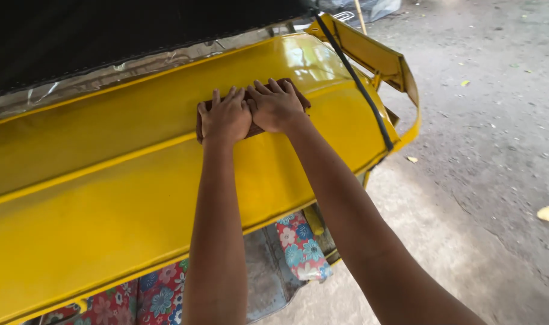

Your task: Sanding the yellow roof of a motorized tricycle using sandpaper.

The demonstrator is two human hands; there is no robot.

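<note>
Both my hands press flat on a dark brown cloth [299, 95] that lies on the glossy yellow panel [124, 198] of a vehicle. My left hand [225, 115] covers the cloth's left part, fingers spread and pointing away from me. My right hand [276, 105] lies beside it, touching it, over the cloth's right part. Only the cloth's edges show around the hands. Both forearms reach up from the bottom of the view.
A black canopy [106, 36] and a strip of clear plastic [112, 75] sit above the panel. A black strap [360, 84] runs down the panel's right end. Floral-patterned seat fabric [295, 244] shows below it. Concrete ground [491, 120] with scattered leaves lies to the right.
</note>
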